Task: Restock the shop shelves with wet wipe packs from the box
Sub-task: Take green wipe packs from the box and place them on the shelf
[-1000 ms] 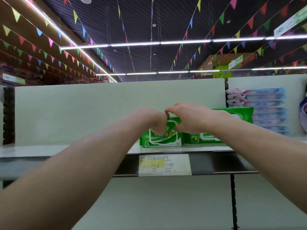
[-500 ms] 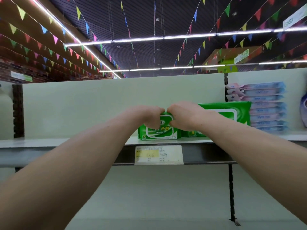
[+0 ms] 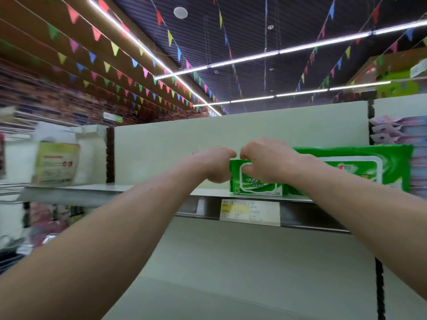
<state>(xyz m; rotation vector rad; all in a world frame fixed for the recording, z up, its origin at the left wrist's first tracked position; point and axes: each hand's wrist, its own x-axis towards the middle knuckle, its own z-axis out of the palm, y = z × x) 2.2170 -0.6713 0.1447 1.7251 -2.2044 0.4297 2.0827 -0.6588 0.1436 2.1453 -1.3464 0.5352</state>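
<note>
- Fingers (image 3: pixel 248 169) of left hand (image 3: pixel 216 165) and right hand (image 3: pixel 268 161) are curled round the top edge of the wet wipe pack (image 3: pixel 256 189), which is stood upright near the shelf (image 3: pixel 104 189) front.
- Noted. Released off-balance, it could be tipped forward off the shelf.

The shelf (image 3: pixel 147 189) is bare from the dark upright (image 3: pixel 110 155) on the left across to the green wet wipe pack (image 3: pixel 256 187), open at front and above, closed behind by the back panel (image 3: pixel 173 144). Rightward a larger green pack (image 3: pixel 381 165) blocks the way, then stacked pastel packs (image 3: pixel 392 132) past a second upright (image 3: pixel 370 121). Beyond the dark upright, a blurred pale bag (image 3: pixel 55 162) fills the next bay.
</note>
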